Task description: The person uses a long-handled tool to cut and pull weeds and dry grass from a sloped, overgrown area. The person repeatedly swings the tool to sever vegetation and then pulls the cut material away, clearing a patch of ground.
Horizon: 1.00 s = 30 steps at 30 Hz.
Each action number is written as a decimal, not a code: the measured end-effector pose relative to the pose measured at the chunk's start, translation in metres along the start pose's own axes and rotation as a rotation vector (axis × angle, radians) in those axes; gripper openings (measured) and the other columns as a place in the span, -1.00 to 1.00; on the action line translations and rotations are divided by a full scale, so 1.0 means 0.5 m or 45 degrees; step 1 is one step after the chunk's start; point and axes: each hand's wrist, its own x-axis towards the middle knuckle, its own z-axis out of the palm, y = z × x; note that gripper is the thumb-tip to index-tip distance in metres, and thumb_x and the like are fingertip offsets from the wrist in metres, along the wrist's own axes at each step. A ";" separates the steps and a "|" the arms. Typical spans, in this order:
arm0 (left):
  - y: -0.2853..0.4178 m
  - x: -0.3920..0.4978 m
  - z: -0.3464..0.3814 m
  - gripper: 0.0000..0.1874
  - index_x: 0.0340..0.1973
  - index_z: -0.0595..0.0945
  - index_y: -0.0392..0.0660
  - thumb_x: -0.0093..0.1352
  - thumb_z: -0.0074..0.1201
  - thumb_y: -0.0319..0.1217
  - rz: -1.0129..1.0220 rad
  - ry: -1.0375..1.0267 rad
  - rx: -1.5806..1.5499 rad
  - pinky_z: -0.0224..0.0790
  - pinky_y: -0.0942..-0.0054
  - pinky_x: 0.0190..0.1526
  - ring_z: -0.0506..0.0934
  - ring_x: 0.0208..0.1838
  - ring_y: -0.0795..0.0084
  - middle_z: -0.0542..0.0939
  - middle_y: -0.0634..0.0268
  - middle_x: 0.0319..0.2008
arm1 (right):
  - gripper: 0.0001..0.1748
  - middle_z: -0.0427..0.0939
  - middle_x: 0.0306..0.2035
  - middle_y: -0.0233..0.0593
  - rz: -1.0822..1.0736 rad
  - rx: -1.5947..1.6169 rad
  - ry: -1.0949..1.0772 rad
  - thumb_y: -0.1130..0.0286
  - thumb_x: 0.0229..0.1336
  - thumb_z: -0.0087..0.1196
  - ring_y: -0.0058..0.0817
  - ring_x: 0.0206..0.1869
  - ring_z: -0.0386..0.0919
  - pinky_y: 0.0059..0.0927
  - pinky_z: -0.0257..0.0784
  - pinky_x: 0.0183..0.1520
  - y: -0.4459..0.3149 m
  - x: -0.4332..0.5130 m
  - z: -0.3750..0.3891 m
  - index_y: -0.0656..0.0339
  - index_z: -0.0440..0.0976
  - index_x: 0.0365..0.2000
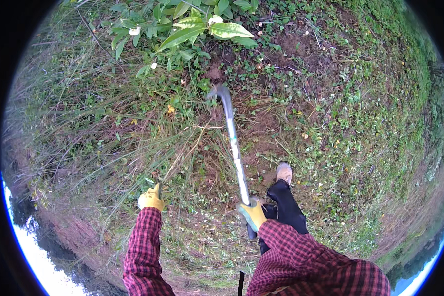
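My right hand (254, 214), in a yellow and grey-green work glove, is closed around the lower handle of a long-handled sickle (238, 159). Its shaft is pale and slim, and the curved dark blade (222, 91), blurred, hooks left just above the ground. On the left, my gloved left hand (151, 199) is low over the grass, thumb pointing away from me. Dry grass stalks (185, 153) converge at its fingers, which look closed on them. The palm side is hidden.
A leafy shrub (207, 29) with white blossoms stands ahead. Long grass (81, 137) leans across the left; low weeds (340, 129) and cut stems cover the right. Bare soil (262, 129) shows mid-view. My shoe (284, 172) and dark trouser leg (288, 207) are beside the handle.
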 end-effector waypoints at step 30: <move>0.291 0.107 -0.144 -0.33 0.18 0.35 -0.07 0.27 0.08 0.02 0.500 0.674 -0.623 0.15 0.25 0.22 0.42 0.15 0.27 0.47 0.18 0.07 | -0.60 0.51 -0.65 -0.34 -0.600 -1.167 0.288 0.19 0.02 0.20 -0.53 -0.64 0.52 -0.44 0.40 -0.58 -0.104 0.138 -0.063 0.30 0.48 -0.24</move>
